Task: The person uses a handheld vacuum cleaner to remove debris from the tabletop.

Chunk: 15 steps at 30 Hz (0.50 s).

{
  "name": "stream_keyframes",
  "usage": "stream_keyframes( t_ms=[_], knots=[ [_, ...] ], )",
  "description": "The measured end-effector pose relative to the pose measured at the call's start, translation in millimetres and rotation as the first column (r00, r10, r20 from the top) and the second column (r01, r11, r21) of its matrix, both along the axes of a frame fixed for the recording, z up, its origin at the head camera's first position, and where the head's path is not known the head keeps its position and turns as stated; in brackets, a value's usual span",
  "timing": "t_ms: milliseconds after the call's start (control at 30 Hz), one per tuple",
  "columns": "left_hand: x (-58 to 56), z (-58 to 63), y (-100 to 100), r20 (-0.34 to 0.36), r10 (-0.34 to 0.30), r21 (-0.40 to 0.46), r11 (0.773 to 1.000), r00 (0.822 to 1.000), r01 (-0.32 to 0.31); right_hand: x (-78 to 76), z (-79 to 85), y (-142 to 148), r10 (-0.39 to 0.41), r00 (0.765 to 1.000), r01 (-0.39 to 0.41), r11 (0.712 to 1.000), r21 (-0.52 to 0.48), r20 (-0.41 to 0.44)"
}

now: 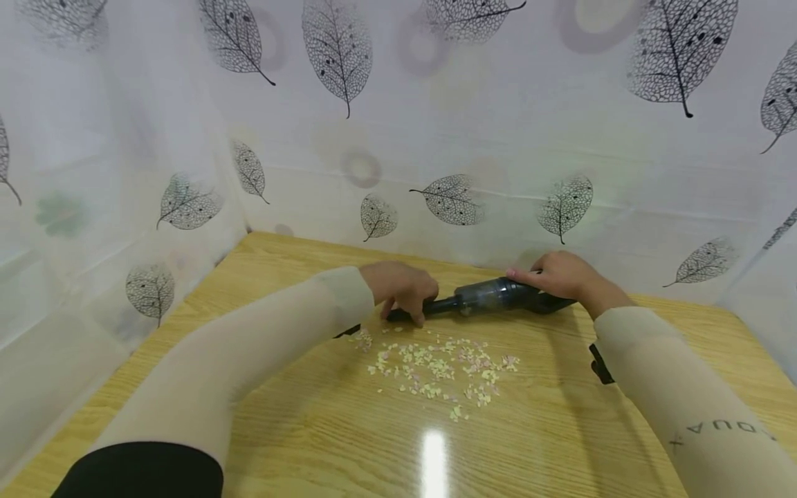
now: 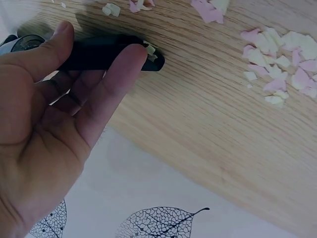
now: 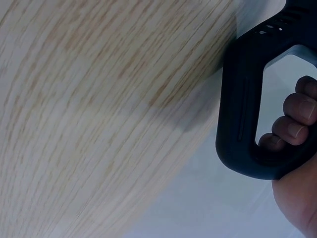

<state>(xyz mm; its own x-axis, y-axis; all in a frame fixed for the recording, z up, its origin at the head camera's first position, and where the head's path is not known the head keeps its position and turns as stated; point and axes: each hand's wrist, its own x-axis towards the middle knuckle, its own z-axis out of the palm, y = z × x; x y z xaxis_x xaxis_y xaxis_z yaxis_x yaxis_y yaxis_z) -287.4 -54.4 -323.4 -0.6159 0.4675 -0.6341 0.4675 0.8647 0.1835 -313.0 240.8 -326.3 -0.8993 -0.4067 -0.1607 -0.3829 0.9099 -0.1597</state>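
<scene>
A dark handheld vacuum cleaner lies sideways near the table's back edge, its narrow nozzle to the left. My right hand grips its handle; in the right wrist view the fingers curl through the black loop handle. At the other end my left hand holds the nozzle between thumb and fingers. A few paper scraps show at the nozzle's mouth. Many small yellow and pink paper scraps lie scattered on the table in front of the vacuum.
The wood-grain table reaches to a white curtain printed with dark leaves, which hangs behind and at the sides. A bright light reflection falls on the table's front part.
</scene>
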Motion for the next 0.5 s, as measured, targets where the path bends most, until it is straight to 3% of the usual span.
stream_keyframes(
  t_ms=[167, 500],
  knots=[
    [0.1, 1.3, -2.6, 0.02, 0.019, 0.01, 1.0, 1.0, -0.019, -1.5, -2.0, -0.3, -0.004, 1.0, 0.004, 1.0, -0.006, 0.0],
    [-1.7, 2.7, -5.1, -0.019, -0.019, -0.026, 0.999, 1.0, 0.018, -2.6, -3.0, -6.4, -0.005, 1.0, 0.005, 1.0, -0.002, -0.008]
  ],
)
